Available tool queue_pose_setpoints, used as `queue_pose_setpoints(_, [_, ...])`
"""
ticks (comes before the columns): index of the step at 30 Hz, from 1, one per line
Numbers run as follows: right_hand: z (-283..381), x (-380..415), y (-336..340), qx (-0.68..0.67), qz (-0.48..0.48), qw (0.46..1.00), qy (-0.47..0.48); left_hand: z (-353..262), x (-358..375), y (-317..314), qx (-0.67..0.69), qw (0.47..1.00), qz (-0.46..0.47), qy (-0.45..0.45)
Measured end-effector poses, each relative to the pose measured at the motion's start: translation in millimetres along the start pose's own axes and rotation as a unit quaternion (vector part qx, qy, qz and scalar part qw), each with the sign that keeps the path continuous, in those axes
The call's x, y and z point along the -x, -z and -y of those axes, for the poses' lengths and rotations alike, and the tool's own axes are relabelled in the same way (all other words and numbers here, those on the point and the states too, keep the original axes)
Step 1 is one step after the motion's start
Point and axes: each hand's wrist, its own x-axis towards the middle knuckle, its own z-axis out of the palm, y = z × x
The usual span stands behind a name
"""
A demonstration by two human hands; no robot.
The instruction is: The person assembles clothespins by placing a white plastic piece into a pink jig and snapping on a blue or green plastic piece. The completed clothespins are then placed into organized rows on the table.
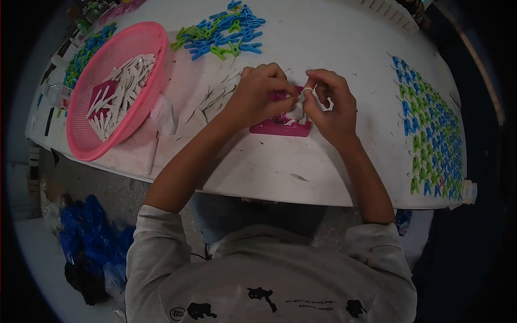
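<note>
Over a magenta tray on the white table, my two hands are close together. My left hand has its fingers bent and pinched at a small white piece above the tray. My right hand has thumb and forefinger closed on a thin white part with a curved end. More white bits lie in the tray below. Flat white strips are spread on the table left of my left hand. The exact shape of the pieces between my fingertips is too small to tell.
A pink basket with white strips stands at the left. Blue and green clips are heaped at the back. Rows of clips lie along the right edge. A clear bottle is far left, with blue plastic below the table.
</note>
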Motion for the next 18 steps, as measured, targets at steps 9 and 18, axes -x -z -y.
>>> queue_pose_setpoints(9, [9.2, -3.4, 4.8, 0.022, -0.027, 0.997, 0.069, -18.1, -5.8, 8.5, 0.090, 0.996, -0.024, -0.007])
queue_pose_setpoints(18, [4.3, -13.5, 10.2, -0.070, -0.111, 0.987, 0.093, -6.4, -3.4, 18.8, 0.124, 0.986, -0.109, 0.001])
